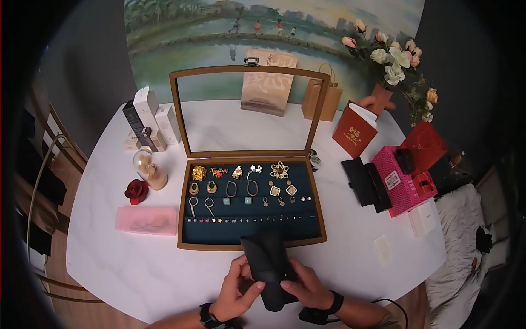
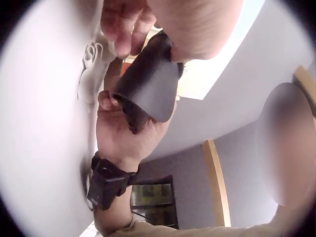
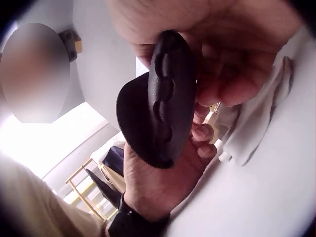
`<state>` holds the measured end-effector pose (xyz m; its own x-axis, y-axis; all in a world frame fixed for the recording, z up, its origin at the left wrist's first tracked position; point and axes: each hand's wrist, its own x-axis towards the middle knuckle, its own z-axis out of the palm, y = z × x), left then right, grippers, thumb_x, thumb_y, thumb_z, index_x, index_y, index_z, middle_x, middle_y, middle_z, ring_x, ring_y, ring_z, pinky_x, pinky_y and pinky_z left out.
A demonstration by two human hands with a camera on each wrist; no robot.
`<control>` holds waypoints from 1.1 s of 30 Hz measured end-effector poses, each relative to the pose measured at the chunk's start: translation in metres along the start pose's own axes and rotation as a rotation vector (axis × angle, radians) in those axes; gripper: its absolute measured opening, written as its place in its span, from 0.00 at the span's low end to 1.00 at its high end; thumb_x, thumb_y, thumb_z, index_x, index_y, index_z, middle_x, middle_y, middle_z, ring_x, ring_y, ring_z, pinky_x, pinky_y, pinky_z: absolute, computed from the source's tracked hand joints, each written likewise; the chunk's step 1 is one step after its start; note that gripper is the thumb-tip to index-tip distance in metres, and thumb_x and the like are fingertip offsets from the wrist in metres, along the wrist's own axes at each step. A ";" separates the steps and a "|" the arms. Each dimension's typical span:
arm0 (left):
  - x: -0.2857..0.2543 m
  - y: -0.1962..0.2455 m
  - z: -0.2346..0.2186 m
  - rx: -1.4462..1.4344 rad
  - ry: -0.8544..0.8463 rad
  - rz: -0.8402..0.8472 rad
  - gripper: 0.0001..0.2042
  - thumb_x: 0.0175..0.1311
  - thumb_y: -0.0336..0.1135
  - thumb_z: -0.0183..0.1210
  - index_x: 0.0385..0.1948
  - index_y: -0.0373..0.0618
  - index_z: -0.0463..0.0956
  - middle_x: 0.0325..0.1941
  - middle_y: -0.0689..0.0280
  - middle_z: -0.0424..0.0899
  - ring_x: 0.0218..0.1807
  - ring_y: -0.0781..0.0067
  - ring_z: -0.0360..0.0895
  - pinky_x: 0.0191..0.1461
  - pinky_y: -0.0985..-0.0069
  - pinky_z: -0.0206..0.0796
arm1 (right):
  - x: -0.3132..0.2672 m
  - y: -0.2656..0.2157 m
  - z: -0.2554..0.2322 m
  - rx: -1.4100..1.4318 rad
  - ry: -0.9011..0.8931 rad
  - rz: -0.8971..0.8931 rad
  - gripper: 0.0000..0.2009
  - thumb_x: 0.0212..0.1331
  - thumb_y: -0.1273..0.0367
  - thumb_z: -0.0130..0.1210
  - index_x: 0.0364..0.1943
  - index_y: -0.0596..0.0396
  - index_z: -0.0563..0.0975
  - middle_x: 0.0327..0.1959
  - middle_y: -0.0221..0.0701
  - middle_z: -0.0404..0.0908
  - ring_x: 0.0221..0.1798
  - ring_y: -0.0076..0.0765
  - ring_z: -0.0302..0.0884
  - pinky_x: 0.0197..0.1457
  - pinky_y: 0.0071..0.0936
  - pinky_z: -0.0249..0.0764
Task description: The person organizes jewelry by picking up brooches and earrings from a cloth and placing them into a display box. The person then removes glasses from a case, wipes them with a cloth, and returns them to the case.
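Observation:
Both hands hold a black leather-like pouch (image 1: 267,263) between them, over the front edge of an open wooden jewelry display case (image 1: 252,245). My left hand (image 1: 236,290) grips its left side, thumb on the near face. The right hand (image 1: 309,285) grips the opposite side, its thumb also on the front. In the left wrist view the pouch (image 2: 150,81) shows a smooth, curved flap. The right wrist view shows a wavy edge along the pouch (image 3: 170,94) and the flap standing away from it. Earrings, brooches and small studs (image 1: 219,220) lie in rows on the case's dark lining.
Left of the case are boxes (image 1: 147,109), a glass dome (image 1: 145,164), a red rose (image 1: 136,191) and a pink pouch (image 1: 146,220). On the right lie black cases (image 1: 359,183), a pink box (image 1: 392,181) and a red card (image 1: 353,131). The case's glass lid (image 1: 174,109) stands raised.

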<state>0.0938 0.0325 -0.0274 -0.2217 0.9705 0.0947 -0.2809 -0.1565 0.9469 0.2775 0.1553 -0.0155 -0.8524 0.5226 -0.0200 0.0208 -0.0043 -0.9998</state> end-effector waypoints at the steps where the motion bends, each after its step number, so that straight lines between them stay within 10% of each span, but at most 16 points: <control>1: 0.001 -0.001 0.001 0.057 0.035 0.113 0.31 0.74 0.23 0.56 0.75 0.37 0.51 0.59 0.57 0.80 0.53 0.79 0.77 0.56 0.75 0.69 | 0.000 -0.003 0.001 -0.090 0.009 -0.015 0.28 0.72 0.66 0.58 0.71 0.62 0.65 0.59 0.39 0.79 0.55 0.31 0.79 0.55 0.31 0.78; 5: -0.004 0.004 -0.004 0.097 0.029 0.075 0.38 0.74 0.24 0.56 0.80 0.36 0.43 0.70 0.50 0.72 0.65 0.68 0.75 0.67 0.70 0.66 | 0.000 -0.006 0.009 -0.143 0.022 0.007 0.29 0.69 0.65 0.62 0.69 0.62 0.66 0.58 0.40 0.79 0.53 0.31 0.81 0.51 0.30 0.80; 8: -0.003 0.015 -0.008 0.258 -0.201 -0.045 0.47 0.71 0.29 0.56 0.81 0.36 0.27 0.83 0.49 0.53 0.83 0.60 0.53 0.82 0.67 0.43 | 0.001 -0.002 0.011 -0.322 -0.036 -0.138 0.33 0.63 0.64 0.68 0.68 0.61 0.67 0.62 0.45 0.75 0.62 0.44 0.77 0.64 0.40 0.74; 12: -0.002 0.026 0.015 0.392 -0.119 0.204 0.40 0.79 0.46 0.52 0.80 0.30 0.40 0.79 0.53 0.61 0.72 0.61 0.67 0.75 0.66 0.58 | 0.000 -0.004 0.022 -0.375 -0.006 -0.276 0.30 0.64 0.62 0.67 0.66 0.62 0.70 0.60 0.45 0.76 0.59 0.46 0.76 0.65 0.40 0.72; 15: -0.008 0.006 0.012 0.328 -0.027 0.392 0.50 0.60 0.41 0.75 0.79 0.35 0.51 0.73 0.45 0.68 0.71 0.53 0.70 0.71 0.63 0.64 | -0.010 0.010 0.028 -0.599 -0.197 -0.344 0.32 0.64 0.57 0.65 0.66 0.60 0.67 0.65 0.50 0.72 0.63 0.64 0.75 0.64 0.56 0.71; 17: -0.019 -0.009 0.000 0.481 -0.219 0.050 0.73 0.50 0.49 0.81 0.78 0.33 0.19 0.84 0.38 0.41 0.84 0.40 0.46 0.82 0.58 0.45 | -0.011 0.011 0.031 -0.506 -0.224 -0.337 0.32 0.63 0.59 0.65 0.66 0.60 0.68 0.62 0.51 0.75 0.62 0.65 0.75 0.66 0.57 0.71; 25: -0.026 -0.010 0.010 0.496 -0.074 0.081 0.65 0.51 0.55 0.79 0.80 0.31 0.39 0.77 0.37 0.57 0.78 0.36 0.59 0.79 0.55 0.53 | -0.017 0.029 0.033 -0.581 -0.304 -0.388 0.32 0.60 0.61 0.67 0.65 0.60 0.68 0.59 0.51 0.77 0.60 0.66 0.75 0.64 0.56 0.71; 33: -0.026 -0.008 -0.003 0.395 -0.052 0.055 0.35 0.81 0.54 0.42 0.75 0.30 0.56 0.77 0.44 0.65 0.79 0.44 0.61 0.81 0.60 0.49 | -0.021 0.024 0.040 -0.265 -0.099 -0.191 0.26 0.64 0.60 0.65 0.60 0.61 0.73 0.52 0.46 0.80 0.55 0.54 0.78 0.60 0.42 0.74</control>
<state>0.0986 0.0081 -0.0380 -0.1764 0.9722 0.1542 0.1129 -0.1357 0.9843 0.2750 0.1099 -0.0393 -0.9001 0.4076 0.1537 -0.0198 0.3143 -0.9491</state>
